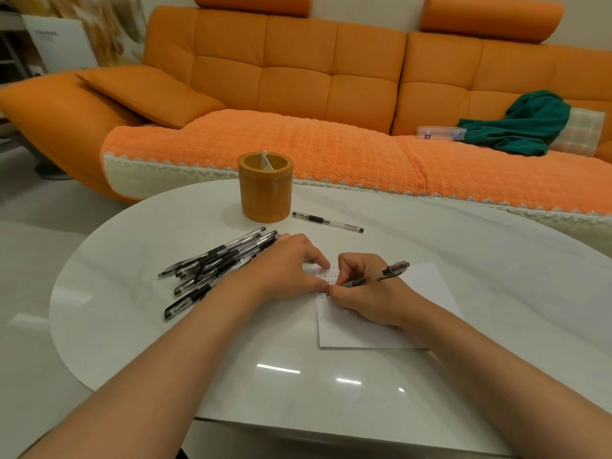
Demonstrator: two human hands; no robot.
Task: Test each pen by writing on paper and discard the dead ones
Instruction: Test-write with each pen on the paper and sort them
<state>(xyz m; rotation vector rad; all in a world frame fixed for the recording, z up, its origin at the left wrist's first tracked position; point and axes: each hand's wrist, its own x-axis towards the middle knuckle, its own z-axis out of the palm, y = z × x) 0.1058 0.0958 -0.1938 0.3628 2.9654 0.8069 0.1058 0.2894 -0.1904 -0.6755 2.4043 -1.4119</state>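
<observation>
A white sheet of paper (pixel 427 293) lies on the white table (pixel 165 326), with small written marks near its top left corner. My right hand (pixel 367 296) grips a black gel pen (pixel 384 273), its tip down on the paper among the marks. My left hand (pixel 291 266) lies flat beside it, fingertips pressing the paper's top left corner. A pile of several black gel pens (pixel 215 270) sits just left of my left hand. One more pen (pixel 328 222) lies apart, to the right of an orange pen holder (pixel 265 187).
An orange sofa (pixel 331 94) stands close behind the table, with a green cloth (pixel 523 124) and a clear plastic case (pixel 437 132) on its seat. The table's near edge runs at the bottom of the view.
</observation>
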